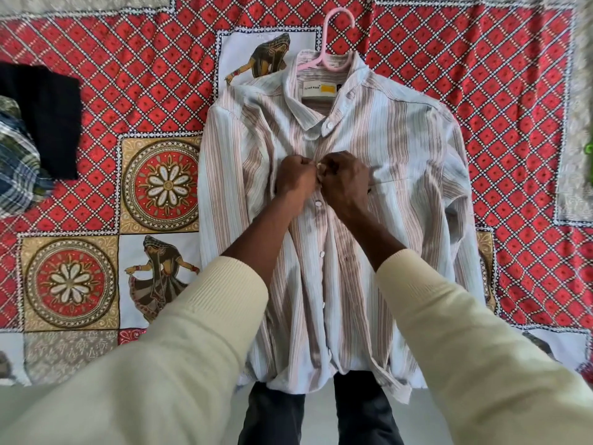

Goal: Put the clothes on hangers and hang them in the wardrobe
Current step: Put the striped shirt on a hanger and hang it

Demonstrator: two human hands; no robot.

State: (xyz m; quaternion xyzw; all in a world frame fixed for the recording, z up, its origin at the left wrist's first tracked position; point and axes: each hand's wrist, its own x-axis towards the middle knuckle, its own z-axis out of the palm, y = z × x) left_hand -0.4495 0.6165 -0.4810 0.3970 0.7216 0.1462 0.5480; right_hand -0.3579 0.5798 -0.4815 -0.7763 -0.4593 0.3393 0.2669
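Note:
A striped long-sleeved shirt in pale blue and brown lies flat on the patterned bedspread, collar away from me. A pink plastic hanger is inside it, its hook sticking out past the collar. My left hand and my right hand meet at the chest of the shirt. Both pinch the front placket at a button just below the collar. Several white buttons run down the placket towards me. The hem hangs over the bed edge above my legs.
A black garment and a blue-and-white checked garment lie at the left edge of the bed. The bedspread spreads out bare to the left and right of the shirt. The grey floor shows between my sleeves.

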